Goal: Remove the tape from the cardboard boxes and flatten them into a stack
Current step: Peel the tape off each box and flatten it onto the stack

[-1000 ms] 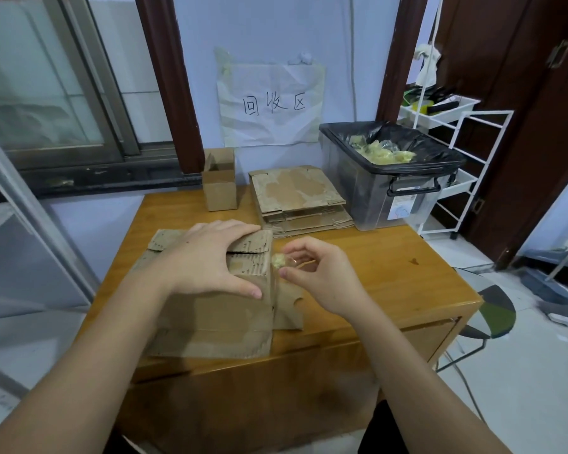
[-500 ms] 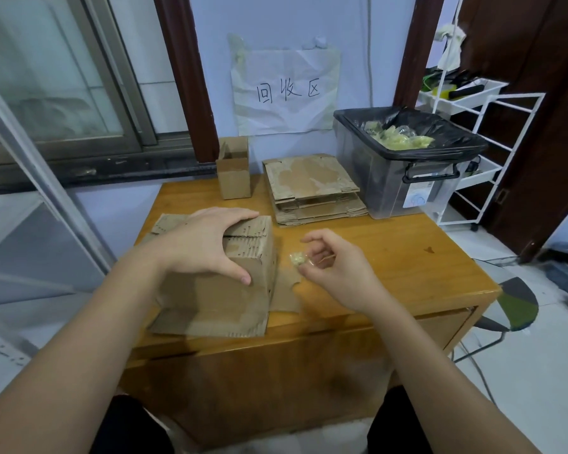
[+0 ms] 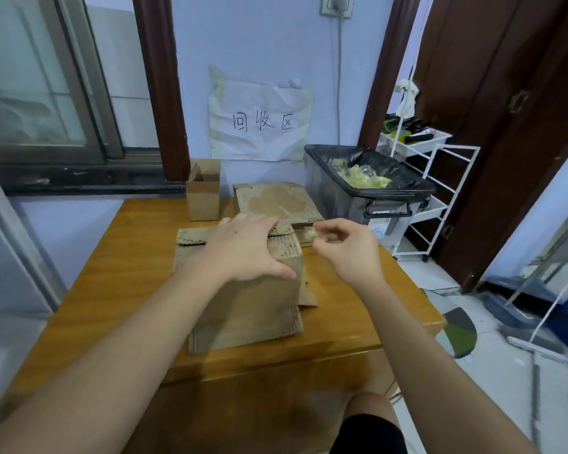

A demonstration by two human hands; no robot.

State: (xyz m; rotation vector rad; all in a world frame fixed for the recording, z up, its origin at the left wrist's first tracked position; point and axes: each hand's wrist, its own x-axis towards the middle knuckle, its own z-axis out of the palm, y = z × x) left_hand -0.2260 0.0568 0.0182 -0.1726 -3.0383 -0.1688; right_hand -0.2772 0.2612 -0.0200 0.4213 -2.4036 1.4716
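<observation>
Midway, a tape wad was pinched in the right hand near the bin, the unflattened near box was pressed by the flat left hand, while a flattened stack and upright far box were shown beyond.

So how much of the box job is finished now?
Done: a stack of flattened boxes lies by the bin. In hand: the left hand presses the open box; the right hand pinches a tape wad. Left: that box and the small upright box.
</observation>
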